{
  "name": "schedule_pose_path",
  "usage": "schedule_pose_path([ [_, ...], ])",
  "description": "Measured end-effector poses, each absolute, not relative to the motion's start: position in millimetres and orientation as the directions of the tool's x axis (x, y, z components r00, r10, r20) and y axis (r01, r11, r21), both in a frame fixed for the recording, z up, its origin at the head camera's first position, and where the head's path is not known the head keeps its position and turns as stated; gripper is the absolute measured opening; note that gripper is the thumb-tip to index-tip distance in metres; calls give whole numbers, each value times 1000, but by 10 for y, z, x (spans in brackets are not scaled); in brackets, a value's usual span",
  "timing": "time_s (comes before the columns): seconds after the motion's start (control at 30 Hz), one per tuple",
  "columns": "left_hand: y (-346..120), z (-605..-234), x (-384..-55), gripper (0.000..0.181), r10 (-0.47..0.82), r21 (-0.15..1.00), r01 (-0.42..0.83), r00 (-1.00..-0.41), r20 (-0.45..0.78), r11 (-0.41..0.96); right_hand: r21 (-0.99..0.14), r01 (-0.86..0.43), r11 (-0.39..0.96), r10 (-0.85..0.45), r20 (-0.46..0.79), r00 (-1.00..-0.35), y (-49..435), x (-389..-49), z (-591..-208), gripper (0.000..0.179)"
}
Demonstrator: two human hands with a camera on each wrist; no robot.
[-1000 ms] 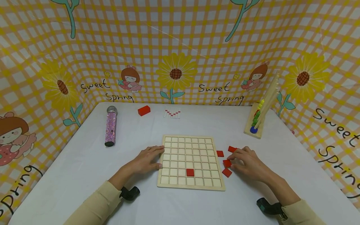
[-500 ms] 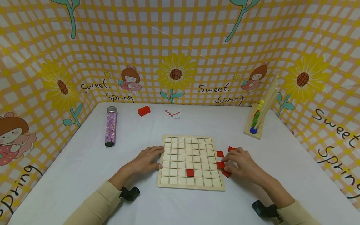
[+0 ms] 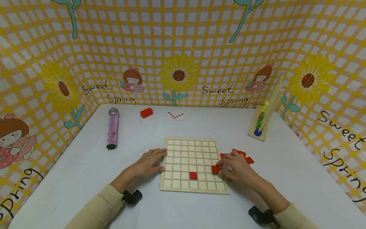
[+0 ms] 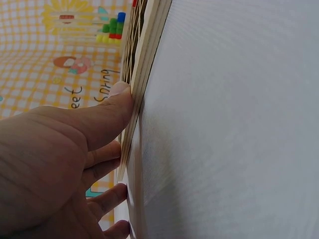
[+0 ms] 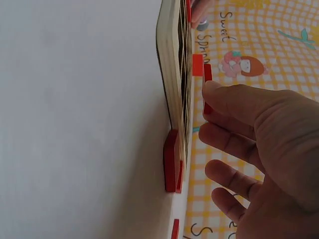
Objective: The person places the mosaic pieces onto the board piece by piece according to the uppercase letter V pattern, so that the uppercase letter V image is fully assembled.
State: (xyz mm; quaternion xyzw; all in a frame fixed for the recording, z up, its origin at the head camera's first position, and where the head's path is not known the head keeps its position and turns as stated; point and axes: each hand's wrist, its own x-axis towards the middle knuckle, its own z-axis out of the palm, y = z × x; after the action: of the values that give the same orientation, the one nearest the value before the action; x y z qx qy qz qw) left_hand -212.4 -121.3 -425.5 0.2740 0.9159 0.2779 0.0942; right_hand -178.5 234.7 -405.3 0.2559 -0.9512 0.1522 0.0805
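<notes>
A square wooden grid board (image 3: 177, 160) lies flat in front of me. One red square tile (image 3: 193, 176) sits in a cell of its second row from the near edge. My left hand (image 3: 148, 163) rests against the board's left edge; in the left wrist view the thumb (image 4: 119, 89) touches the rim and the other fingers are spread. Between thumb and fingertips my right hand (image 3: 240, 170) pinches another red tile (image 3: 215, 169) over the board's right-hand columns. The right wrist view shows that tile (image 5: 207, 72) standing off the board's surface.
Several loose red tiles (image 3: 249, 160) lie right of the board, partly hidden by the right hand. Farther back are a glittery pink microphone (image 3: 112, 130), a red block (image 3: 146, 112) and a card with a red pattern (image 3: 175, 115). A wooden bead stand (image 3: 258, 124) is at the back right.
My right hand has moved left from the loose tiles, carrying one red tile over the board's right edge. More loose tiles show behind it. The left hand has stayed still.
</notes>
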Motion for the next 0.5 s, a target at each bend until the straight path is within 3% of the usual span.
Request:
schedule_pose_path([
  [0.5, -1214, -4268, -2134, 66, 546, 556, 443, -838, -22, 703, -255, -540, 802, -467, 297, -833, 2033, -1782, -4068, 19],
])
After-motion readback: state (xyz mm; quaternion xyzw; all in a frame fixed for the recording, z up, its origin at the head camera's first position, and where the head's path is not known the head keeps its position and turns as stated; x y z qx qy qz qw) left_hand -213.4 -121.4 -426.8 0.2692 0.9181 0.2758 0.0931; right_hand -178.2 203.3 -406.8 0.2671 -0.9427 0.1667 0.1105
